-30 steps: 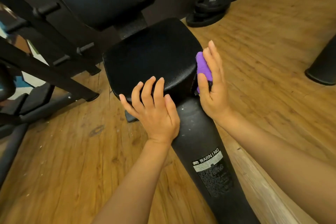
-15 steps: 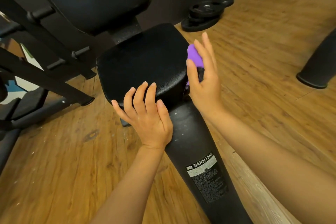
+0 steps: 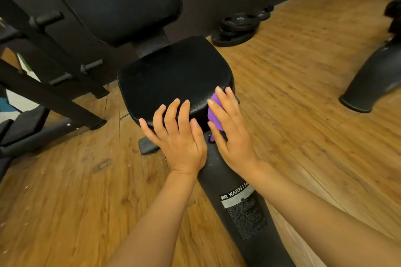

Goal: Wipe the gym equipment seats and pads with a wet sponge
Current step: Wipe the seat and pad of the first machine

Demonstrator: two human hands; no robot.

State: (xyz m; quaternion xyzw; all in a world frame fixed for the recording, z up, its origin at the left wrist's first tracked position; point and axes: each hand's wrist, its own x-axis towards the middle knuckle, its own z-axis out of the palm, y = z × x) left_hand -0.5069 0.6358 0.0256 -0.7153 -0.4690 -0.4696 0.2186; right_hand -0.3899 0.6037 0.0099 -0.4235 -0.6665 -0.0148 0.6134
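Bench seat cleaning, head view. The right hand [image 3: 231, 134] is pressing a purple sponge [image 3: 213, 112] against the near right corner of the black seat pad [image 3: 173, 80], its fingers lying nearly straight over the sponge and its thumb closing in beneath. The sponge's long axis is running along the fingers, pointing away from the person and slightly left. The left hand [image 3: 178, 136] is resting flat on the seat's near edge, fingers spread and holding nothing. The backrest pad [image 3: 121, 0] is rising behind the seat; the frame beam [image 3: 243, 212], bearing a warning label [image 3: 237, 194], is extending toward the viewer over the wooden floor [image 3: 303, 93]. Weight plates [image 3: 236, 28] are lying by the wall.
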